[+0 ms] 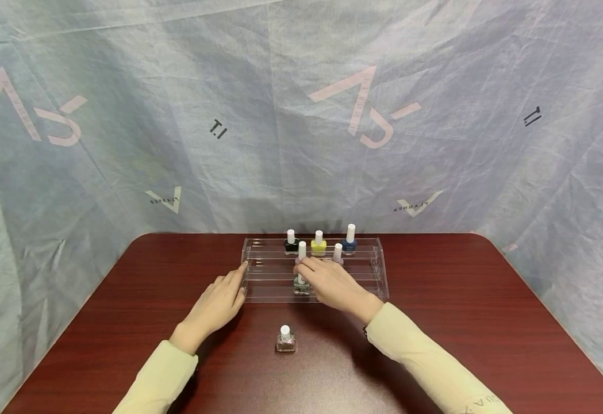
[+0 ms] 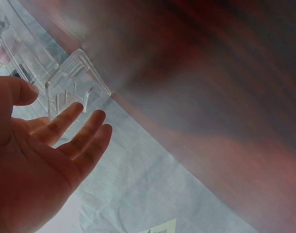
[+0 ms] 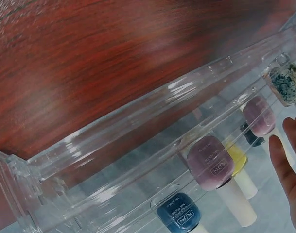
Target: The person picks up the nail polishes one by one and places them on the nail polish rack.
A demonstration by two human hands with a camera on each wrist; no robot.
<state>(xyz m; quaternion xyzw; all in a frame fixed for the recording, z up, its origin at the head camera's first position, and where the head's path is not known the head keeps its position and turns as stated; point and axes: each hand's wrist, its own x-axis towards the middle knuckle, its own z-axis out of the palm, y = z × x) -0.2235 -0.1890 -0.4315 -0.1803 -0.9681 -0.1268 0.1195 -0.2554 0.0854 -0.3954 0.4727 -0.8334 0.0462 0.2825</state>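
Note:
A clear tiered rack [image 1: 270, 268] stands on the table, bearing several white-capped nail polish bottles. My right hand [image 1: 329, 283] reaches over its middle and pinches the white cap of a green glitter nail polish bottle [image 3: 286, 85] at the front tier; part of that cap is hidden. Behind these fingers is a mauve bottle [image 3: 259, 116], and a second mauve bottle [image 3: 210, 162] sits to its right on the same tier. My left hand [image 1: 213, 306] lies beside the rack's left end, its fingertips at the side panel and its fingers extended.
On the back tier are a black bottle [image 1: 291, 245], a yellow bottle [image 1: 319, 247] and a blue bottle [image 1: 349, 246]. One brownish bottle [image 1: 285, 344] stands on the dark red table [image 1: 461, 322] in front of the rack. A grey cloth [image 1: 280, 190] hangs behind the table.

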